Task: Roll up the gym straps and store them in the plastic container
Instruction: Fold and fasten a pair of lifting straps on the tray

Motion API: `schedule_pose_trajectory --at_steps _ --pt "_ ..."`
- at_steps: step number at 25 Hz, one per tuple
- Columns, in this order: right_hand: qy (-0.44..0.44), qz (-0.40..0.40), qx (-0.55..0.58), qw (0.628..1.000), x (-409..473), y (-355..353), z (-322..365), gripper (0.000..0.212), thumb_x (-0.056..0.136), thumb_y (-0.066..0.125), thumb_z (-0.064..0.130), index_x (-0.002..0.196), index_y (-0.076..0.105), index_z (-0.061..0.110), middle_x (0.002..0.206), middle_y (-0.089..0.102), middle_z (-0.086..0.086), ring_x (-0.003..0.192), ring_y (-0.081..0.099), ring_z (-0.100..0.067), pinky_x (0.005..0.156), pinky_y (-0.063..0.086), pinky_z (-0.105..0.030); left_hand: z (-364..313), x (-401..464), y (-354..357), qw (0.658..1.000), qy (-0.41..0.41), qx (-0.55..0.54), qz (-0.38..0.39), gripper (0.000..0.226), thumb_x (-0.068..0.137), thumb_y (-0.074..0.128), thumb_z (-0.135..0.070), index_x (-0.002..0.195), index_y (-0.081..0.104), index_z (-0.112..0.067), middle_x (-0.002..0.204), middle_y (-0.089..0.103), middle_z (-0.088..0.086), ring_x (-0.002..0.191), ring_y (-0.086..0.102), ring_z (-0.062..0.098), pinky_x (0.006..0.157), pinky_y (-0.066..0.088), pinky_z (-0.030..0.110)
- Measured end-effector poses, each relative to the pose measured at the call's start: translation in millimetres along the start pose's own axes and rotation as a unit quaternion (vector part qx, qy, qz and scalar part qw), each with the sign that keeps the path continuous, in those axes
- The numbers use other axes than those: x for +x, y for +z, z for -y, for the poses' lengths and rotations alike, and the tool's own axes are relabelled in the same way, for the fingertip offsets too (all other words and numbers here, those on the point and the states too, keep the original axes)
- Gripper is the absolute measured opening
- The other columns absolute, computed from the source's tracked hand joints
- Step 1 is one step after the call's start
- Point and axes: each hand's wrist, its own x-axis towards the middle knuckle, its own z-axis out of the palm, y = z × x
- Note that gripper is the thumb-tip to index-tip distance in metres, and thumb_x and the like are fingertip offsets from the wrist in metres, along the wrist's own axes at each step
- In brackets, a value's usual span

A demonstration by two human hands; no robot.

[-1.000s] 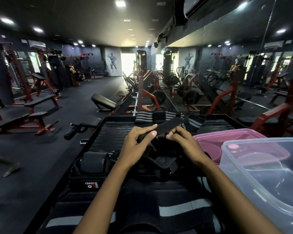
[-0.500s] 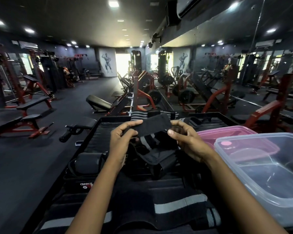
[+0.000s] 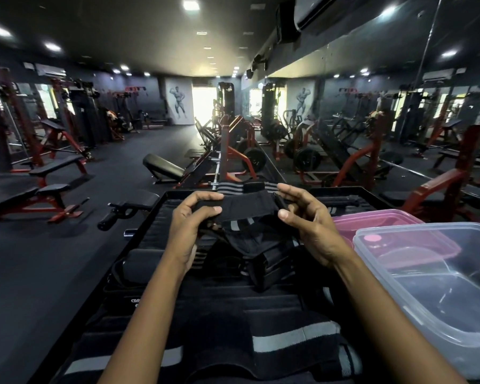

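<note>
Dim gym all around, red-framed machines and benches (image 3: 53, 167) running back to a bright doorway, mirrors along the right wall. Up front, a black surface (image 3: 161, 217) with a raised rim, covered in dark ribbed matting and a heap of gear. Both hands are up over the middle of it with a black strap (image 3: 247, 205) stretched flat between them. Left hand (image 3: 190, 225) has its grip closed on the strap's left end, thumb on the near edge, fingers curled over the top. Right hand (image 3: 305, 225) is at the right end, fingers curled around it, thumb out in front; its grip looks closed on the strap, though the contact itself is partly hidden. Below the strap sits a tangle of other black straps (image 3: 250, 245), some with grey stripes, and a wide black-and-grey striped wrap (image 3: 288, 339) lies nearest the camera. Off to the right, a clear plastic container (image 3: 427, 300) stands open, with a pink lid (image 3: 385, 217) just behind it.
</note>
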Motion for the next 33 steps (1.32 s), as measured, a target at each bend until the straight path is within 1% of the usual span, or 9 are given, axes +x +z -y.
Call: schedule_pose_trajectory --at_steps 5,9,16,19,21,25,28,30,33 --pt "0.007 0.029 -0.03 0.999 -3 0 5 0.072 0.06 0.087 0.023 0.126 0.059 0.021 0.11 0.052 -0.008 0.078 0.052 0.006 0.089 0.044 -0.016 1 0 1 0.999 -0.034 0.029 0.003 0.027 0.075 0.062 0.002 0.094 0.075 -0.011 0.096 0.073 0.01 0.093 0.066 0.023 0.082 0.05 0.031" --pt "0.008 0.042 -0.048 0.998 -4 -2 7 0.061 0.07 0.074 0.003 0.127 0.058 0.02 0.096 0.047 -0.006 0.077 0.052 0.006 0.086 0.044 -0.014 2 -1 5 0.997 -0.046 0.031 -0.044 0.024 0.077 0.057 0.01 0.089 0.073 -0.004 0.085 0.072 0.012 0.083 0.066 0.022 0.071 0.055 0.025" --pt "0.027 0.031 -0.114 0.993 -4 -7 4 0.057 0.066 0.079 0.016 0.121 0.066 0.023 0.068 0.044 0.02 0.072 0.038 -0.008 0.083 0.039 -0.02 4 0 8 0.994 -0.026 0.098 -0.036 0.018 0.064 0.058 -0.012 0.069 0.074 -0.018 0.082 0.072 0.005 0.083 0.065 0.016 0.078 0.05 0.029" --pt "0.026 0.019 -0.121 0.992 -5 -4 4 0.053 0.064 0.084 0.025 0.115 0.07 0.023 0.075 0.046 0.002 0.074 0.041 -0.016 0.082 0.04 -0.031 5 -3 2 0.953 0.074 0.292 0.035 0.011 0.075 0.068 -0.027 0.083 0.074 -0.022 0.093 0.071 -0.004 0.092 0.065 0.009 0.085 0.046 0.023" --pt "0.027 0.033 -0.118 0.992 -5 -3 2 0.055 0.063 0.087 0.028 0.114 0.069 0.019 0.083 0.05 -0.006 0.083 0.046 -0.022 0.086 0.041 -0.039 3 -7 2 0.917 0.132 0.354 0.129 0.029 0.08 0.071 -0.037 0.105 0.073 -0.023 0.104 0.069 -0.01 0.1 0.063 0.001 0.091 0.046 0.021" --pt "0.03 0.048 -0.137 0.989 -4 -5 -1 0.043 0.074 0.077 0.002 0.114 0.063 0.004 0.076 0.064 0.022 0.076 0.057 0.004 0.076 0.045 -0.017 2 -14 11 0.823 0.206 0.481 0.22 0.066 0.082 0.062 -0.056 0.142 0.042 -0.037 0.129 0.058 -0.016 0.118 0.051 -0.001 0.102 0.044 0.032" --pt "0.025 0.056 -0.154 0.986 -5 -4 -1 0.039 0.074 0.077 0.0 0.11 0.061 0.002 0.082 0.068 0.015 0.078 0.059 0.006 0.073 0.045 -0.011 -2 -18 19 0.838 0.188 0.437 0.267 0.065 0.094 0.055 -0.038 0.148 0.019 -0.046 0.14 0.048 -0.017 0.127 0.045 -0.002 0.104 0.04 0.023" --pt "0.037 0.061 -0.14 0.988 -5 -2 -1 0.051 0.07 0.081 0.005 0.114 0.058 -0.004 0.092 0.07 0.001 0.087 0.063 -0.003 0.079 0.048 -0.02 0 -18 20 0.839 0.19 0.429 0.277 0.059 0.096 0.053 -0.033 0.146 0.026 -0.047 0.135 0.05 -0.015 0.123 0.047 0.0 0.101 0.041 0.024" --pt "0.04 0.046 -0.114 0.992 -5 0 -1 0.055 0.066 0.085 0.015 0.114 0.061 0.0 0.072 0.058 0.015 0.077 0.055 -0.011 0.078 0.045 -0.025 4 -14 14 0.86 0.175 0.41 0.248 0.055 0.09 0.059 -0.033 0.139 0.04 -0.049 0.112 0.052 -0.011 0.106 0.053 0.008 0.09 0.046 0.026"
